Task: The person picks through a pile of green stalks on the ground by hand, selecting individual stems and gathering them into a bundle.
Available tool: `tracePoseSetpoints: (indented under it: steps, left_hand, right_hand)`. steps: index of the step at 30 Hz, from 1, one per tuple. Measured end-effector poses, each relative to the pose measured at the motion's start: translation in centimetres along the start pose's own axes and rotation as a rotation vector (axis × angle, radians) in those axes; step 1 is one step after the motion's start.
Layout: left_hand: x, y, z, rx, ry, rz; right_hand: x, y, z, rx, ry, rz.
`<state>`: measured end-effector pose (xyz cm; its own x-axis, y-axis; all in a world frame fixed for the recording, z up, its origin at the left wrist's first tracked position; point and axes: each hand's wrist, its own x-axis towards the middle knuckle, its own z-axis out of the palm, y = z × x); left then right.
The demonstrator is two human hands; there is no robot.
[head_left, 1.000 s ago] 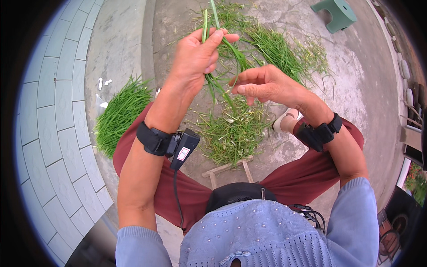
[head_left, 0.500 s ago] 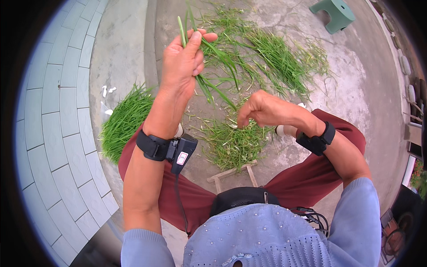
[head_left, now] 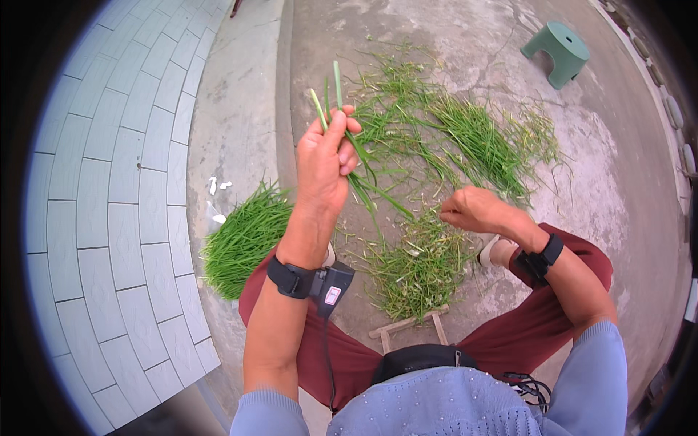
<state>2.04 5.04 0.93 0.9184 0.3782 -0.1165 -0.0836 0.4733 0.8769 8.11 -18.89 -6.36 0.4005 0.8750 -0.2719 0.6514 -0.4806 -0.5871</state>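
Note:
My left hand (head_left: 320, 163) is closed around a few garlic chives (head_left: 337, 86). Their pale cut ends stick up past the thumb, and the green leaves trail down toward the right. To the right, my right hand (head_left: 476, 209) hovers with its fingers curled together; whether anything is pinched in them is hidden. Just below it, a heap of chive scraps (head_left: 418, 280) lies on the ground between my feet. Beside my left knee rests a thick, neat bunch of garlic chives (head_left: 247, 243).
More chives (head_left: 480, 138) lie loosely spread on the concrete ahead. A green plastic stool (head_left: 558, 49) stands far right. Pale tiles (head_left: 120, 218) run along the left, with small white scraps (head_left: 213, 186) near the bunch. A wooden frame (head_left: 411, 325) sits low before me.
The view has shifted, so the scene sits further right and lower. My right hand has lifted from the scrap heap, its fingers now curled in. The left still grips the chives.

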Motion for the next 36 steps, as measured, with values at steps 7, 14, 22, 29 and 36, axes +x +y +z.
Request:
tracePoseSetpoints:
  steps: [7,14,22,29,36]
  left_hand:
    - [-0.5,-0.6,0.7,0.135,-0.048,-0.048]
    - [-2.1,-3.4,2.1,0.469,-0.386,-0.224]
    - [-2.1,-4.7,2.5,0.516,-0.524,-0.202]
    - [-1.6,-3.6,1.8,0.281,-0.349,-0.351]
    - [-0.4,-0.4,-0.7,0.124,0.079,-0.194]
  right_hand:
    - [0.9,-2.1,-1.4,0.4,0.194,0.004]
    - [1.4,-3.0,-5.4,0.912,0.594,0.02]
    - [1.7,-2.5,-5.3,0.813,0.567,0.069]
    - [2.3,-0.6,-3.1,0.867,0.564,-0.099]
    - [6.1,13.8,4.7,0.257,-0.21,0.367]
